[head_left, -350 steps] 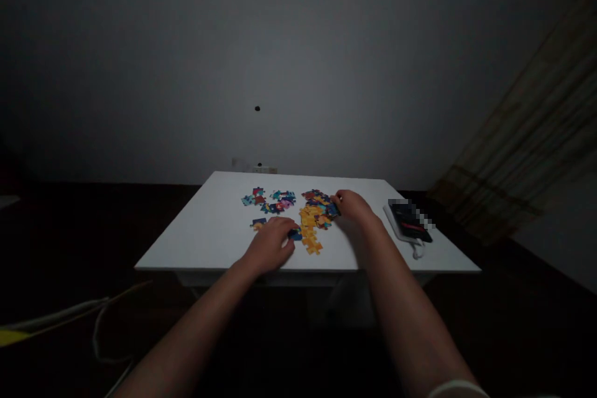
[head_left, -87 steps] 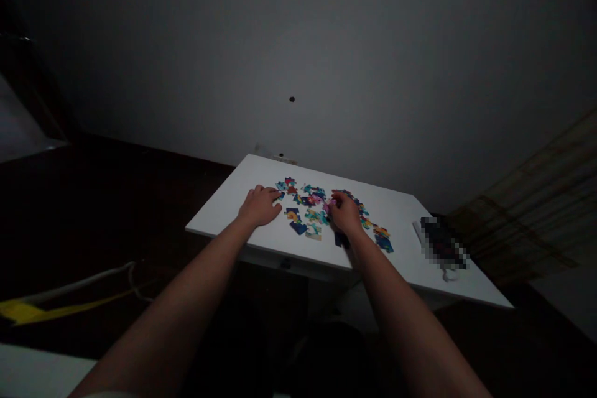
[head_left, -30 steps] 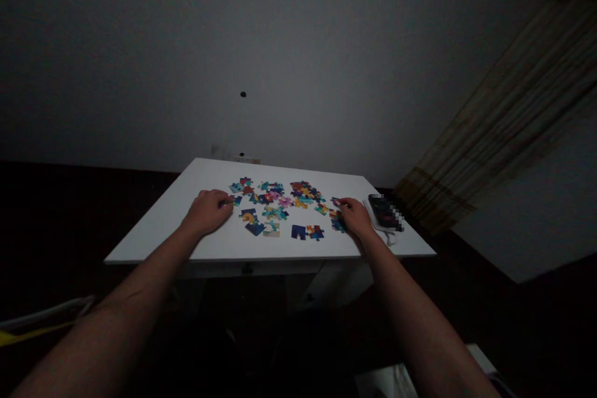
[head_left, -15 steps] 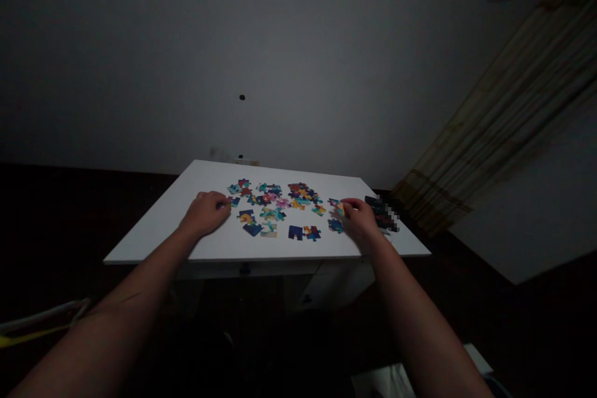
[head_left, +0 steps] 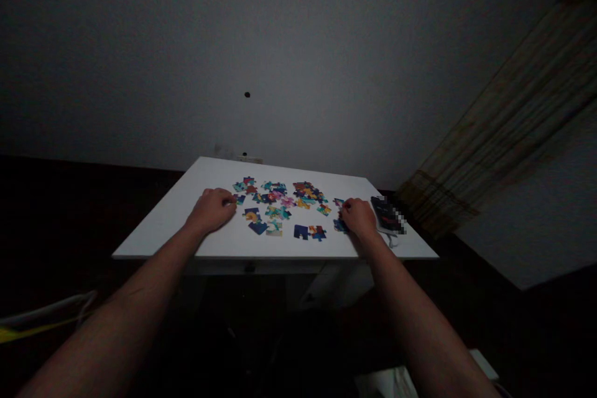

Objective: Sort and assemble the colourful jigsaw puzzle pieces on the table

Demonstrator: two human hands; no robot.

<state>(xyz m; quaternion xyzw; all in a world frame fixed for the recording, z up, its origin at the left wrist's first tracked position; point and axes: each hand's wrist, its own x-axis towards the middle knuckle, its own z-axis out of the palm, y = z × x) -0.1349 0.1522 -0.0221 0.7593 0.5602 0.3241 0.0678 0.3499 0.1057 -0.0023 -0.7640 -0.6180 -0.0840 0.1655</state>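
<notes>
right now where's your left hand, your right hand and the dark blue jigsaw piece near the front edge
left hand (head_left: 211, 211), head view, on the back of the hand
right hand (head_left: 359, 217), head view, on the back of the hand
dark blue jigsaw piece (head_left: 301, 232), head view, on the middle of the piece

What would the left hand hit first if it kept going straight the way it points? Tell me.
The left hand would most likely meet the small blue puzzle piece just past its fingertips first, though from this view the fingers may already be touching it.
</notes>
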